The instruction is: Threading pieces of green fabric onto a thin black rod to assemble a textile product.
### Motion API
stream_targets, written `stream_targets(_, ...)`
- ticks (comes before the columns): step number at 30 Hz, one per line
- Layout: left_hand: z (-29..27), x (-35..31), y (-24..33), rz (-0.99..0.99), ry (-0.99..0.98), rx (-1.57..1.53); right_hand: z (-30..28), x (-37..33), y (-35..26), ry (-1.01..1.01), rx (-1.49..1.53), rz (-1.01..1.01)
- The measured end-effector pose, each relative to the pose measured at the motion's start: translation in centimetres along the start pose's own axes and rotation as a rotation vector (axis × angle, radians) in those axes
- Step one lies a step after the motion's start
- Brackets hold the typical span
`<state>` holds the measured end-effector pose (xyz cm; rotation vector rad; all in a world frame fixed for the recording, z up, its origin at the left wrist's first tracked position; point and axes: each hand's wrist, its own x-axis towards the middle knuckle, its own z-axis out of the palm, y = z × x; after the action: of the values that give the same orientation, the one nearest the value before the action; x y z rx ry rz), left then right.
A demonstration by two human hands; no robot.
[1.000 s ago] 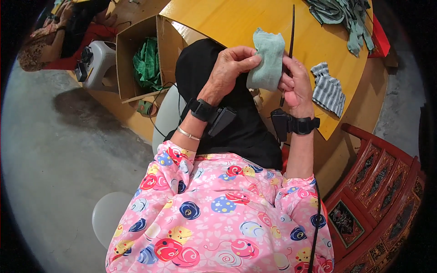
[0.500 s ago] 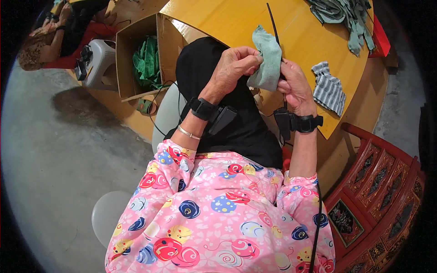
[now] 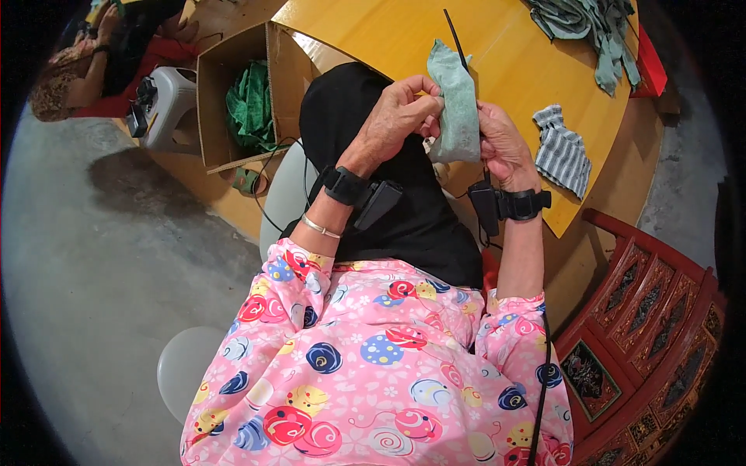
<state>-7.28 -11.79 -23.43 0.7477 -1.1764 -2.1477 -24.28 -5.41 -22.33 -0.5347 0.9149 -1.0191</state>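
Observation:
Between my two hands, above my lap at the table's near edge, hangs a narrow piece of pale green fabric (image 3: 456,116). My left hand (image 3: 402,116) pinches its left edge with thumb and forefinger. On its right side, my right hand (image 3: 507,145) is closed on the fabric, some fingers hidden behind it. A thin black rod (image 3: 454,37) sticks up behind the cloth; I cannot tell what bears its lower end. Right of my right hand, a grey and white striped cloth piece (image 3: 561,151) lies on the yellow table (image 3: 513,46).
Dark green cloth pieces (image 3: 583,27) are heaped on the far right of the table. A cardboard box (image 3: 291,85) with green fabric (image 3: 250,109) stands to the left. Beyond it are a grey stool (image 3: 172,105) and another person (image 3: 81,78). A carved red wooden chair (image 3: 637,334) stands at right.
The green fabric has turned a little and hangs straighter and slightly lower. The rod's tip has shifted slightly left. Both hands keep their hold, with only small finger movements.

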Motion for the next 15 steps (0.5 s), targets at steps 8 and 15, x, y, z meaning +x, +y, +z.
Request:
stream_targets(8,0.0,0.0,0.3,-0.059,-0.048,0.047,0.3,0.1,-0.2,-0.076,-0.003,-0.043)
stream_targets(15,0.3,0.1,-0.4,0.053,0.036,0.118,2.0,-0.1,-1.0,0.171,-0.356,-0.157)
